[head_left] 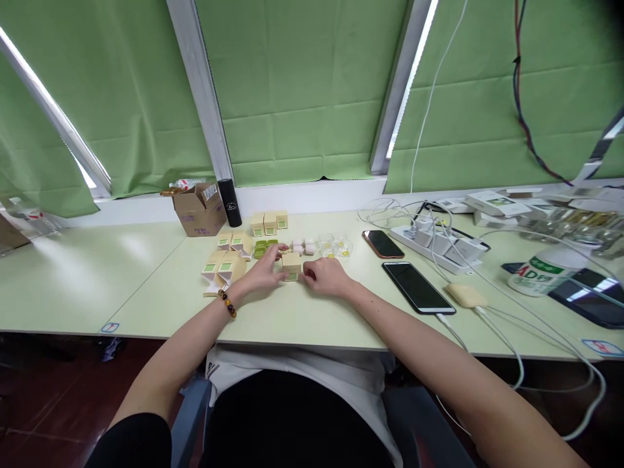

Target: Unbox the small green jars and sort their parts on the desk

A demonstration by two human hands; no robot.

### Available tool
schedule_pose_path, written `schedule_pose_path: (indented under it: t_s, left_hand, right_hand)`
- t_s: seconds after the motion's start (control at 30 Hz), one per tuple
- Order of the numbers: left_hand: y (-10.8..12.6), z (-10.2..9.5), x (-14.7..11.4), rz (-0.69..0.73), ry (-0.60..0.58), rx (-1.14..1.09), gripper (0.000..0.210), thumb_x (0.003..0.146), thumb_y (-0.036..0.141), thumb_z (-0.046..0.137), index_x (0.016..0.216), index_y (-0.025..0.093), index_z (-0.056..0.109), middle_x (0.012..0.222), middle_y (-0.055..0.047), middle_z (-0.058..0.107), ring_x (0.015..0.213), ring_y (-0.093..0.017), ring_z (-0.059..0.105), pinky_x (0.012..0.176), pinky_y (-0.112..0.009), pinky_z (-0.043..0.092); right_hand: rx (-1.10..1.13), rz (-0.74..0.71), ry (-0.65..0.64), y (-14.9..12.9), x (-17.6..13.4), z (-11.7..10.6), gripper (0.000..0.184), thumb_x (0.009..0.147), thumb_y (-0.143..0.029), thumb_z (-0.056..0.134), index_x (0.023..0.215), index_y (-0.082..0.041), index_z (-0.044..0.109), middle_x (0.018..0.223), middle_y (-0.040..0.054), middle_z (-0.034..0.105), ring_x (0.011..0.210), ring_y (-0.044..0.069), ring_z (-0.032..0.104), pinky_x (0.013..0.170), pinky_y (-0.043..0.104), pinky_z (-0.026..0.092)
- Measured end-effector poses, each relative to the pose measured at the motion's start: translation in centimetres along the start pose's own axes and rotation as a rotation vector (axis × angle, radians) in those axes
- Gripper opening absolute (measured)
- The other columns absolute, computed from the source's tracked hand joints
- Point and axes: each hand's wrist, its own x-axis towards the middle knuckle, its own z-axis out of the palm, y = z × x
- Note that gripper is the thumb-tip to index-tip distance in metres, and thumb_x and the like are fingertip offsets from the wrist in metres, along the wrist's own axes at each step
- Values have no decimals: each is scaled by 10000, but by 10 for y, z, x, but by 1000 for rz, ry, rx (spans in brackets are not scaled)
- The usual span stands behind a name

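A small cream cardboard box [291,261] with a green-edged window stands on the table in front of me, between my hands. My left hand [263,272], with a beaded bracelet at the wrist, holds the box at its left side, thumb at the front and a finger at the back. Beside the box's right side is my right hand [326,276], its fingers curled in; what they hold, if anything, is hidden. Behind the left hand lie green small containers [260,247]. Pink and white pieces [303,247] and clear containers with yellow bits [335,245] sit behind the box.
Open small boxes [225,265] stand at left, closed ones [270,223] behind. Farther back are a brown carton [199,211] and a black cylinder [230,203]. Two phones [416,287], a power strip [436,250], cables and a white bottle [548,270] occupy the right.
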Motion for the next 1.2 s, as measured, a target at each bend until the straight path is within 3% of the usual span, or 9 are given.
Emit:
schedule_pose_path:
  t_s: [0.07, 0.23, 0.33, 0.43, 0.57, 0.73, 0.93, 1.0, 1.2]
  left_hand:
    - [1, -2, -1, -16, 3, -15, 679, 836, 257, 743, 1441, 291, 438, 1546, -127, 453, 1382, -320, 537, 1175, -538, 470]
    - [-3, -3, -6, -8, 76, -2, 634, 839, 121, 602, 1436, 264, 445, 1482, -127, 484, 1186, -246, 627, 1098, -482, 521]
    - [-3, 1, -8, -1, 95, -10, 641, 813, 78, 559, 1420, 254, 456, 1445, -126, 496, 1047, -202, 645, 997, -430, 556]
    - [-2, 3, -9, 6, 108, 16, 677, 795, 80, 572, 1437, 254, 445, 1447, -128, 498, 1030, -199, 639, 976, -422, 554]
    - [-3, 0, -10, -22, 97, 102, 705, 795, 192, 686, 1453, 252, 440, 1445, -145, 530, 1180, -280, 605, 1035, -475, 527]
    - [-4, 10, -9, -151, 79, 220, 728, 702, 473, 871, 1290, 199, 540, 1253, -158, 633, 1228, -396, 583, 1067, -565, 469]
    - [9, 24, -4, -201, 145, 218, 516, 783, 535, 833, 1083, 205, 573, 1109, -114, 649, 1053, -328, 609, 956, -499, 496]
    - [14, 24, -4, -150, 198, 235, 500, 792, 492, 845, 1096, 203, 573, 1130, -112, 644, 1059, -316, 608, 946, -487, 505]
    - [22, 17, -1, 272, 427, 499, 431, 870, 297, 807, 1222, 211, 574, 1262, -146, 655, 1235, -347, 599, 1059, -534, 454]
  right_hand:
    - [12, 11, -9, 1, 1, 2, 217, 963, -386, 610, 899, -218, 733, 895, 56, 802, 809, 226, 709, 640, 298, 289]
    - [48, 54, -12, 4, 6, 5, 211, 977, -360, 592, 913, -220, 737, 916, 53, 802, 831, 217, 706, 634, 297, 310]
    - [65, 128, -9, 4, 9, 5, 214, 999, -328, 560, 982, -220, 743, 957, 67, 806, 862, 222, 706, 647, 293, 340]
    - [117, 160, -1, 5, 10, 6, 201, 990, -270, 557, 1073, -226, 734, 975, 60, 811, 894, 224, 708, 654, 290, 358]
    - [193, 147, 80, 7, 10, 7, 242, 941, -198, 568, 1135, -245, 705, 1022, 35, 811, 916, 219, 711, 638, 289, 346]
    - [247, 168, 133, 10, 11, 12, 292, 907, -159, 547, 1142, -257, 692, 1018, 11, 803, 871, 201, 699, 636, 283, 351]
    - [344, 208, 241, 11, 12, 13, 285, 918, -191, 541, 1152, -260, 688, 1010, 9, 792, 801, 185, 682, 671, 285, 406]
    - [400, 203, 311, 11, 11, 11, 251, 929, -217, 540, 1131, -256, 683, 992, 9, 787, 764, 179, 678, 693, 290, 432]
    - [647, 107, 565, 4, 8, -5, 235, 981, -362, 516, 1122, -216, 635, 956, 60, 755, 815, 201, 705, 695, 310, 536]
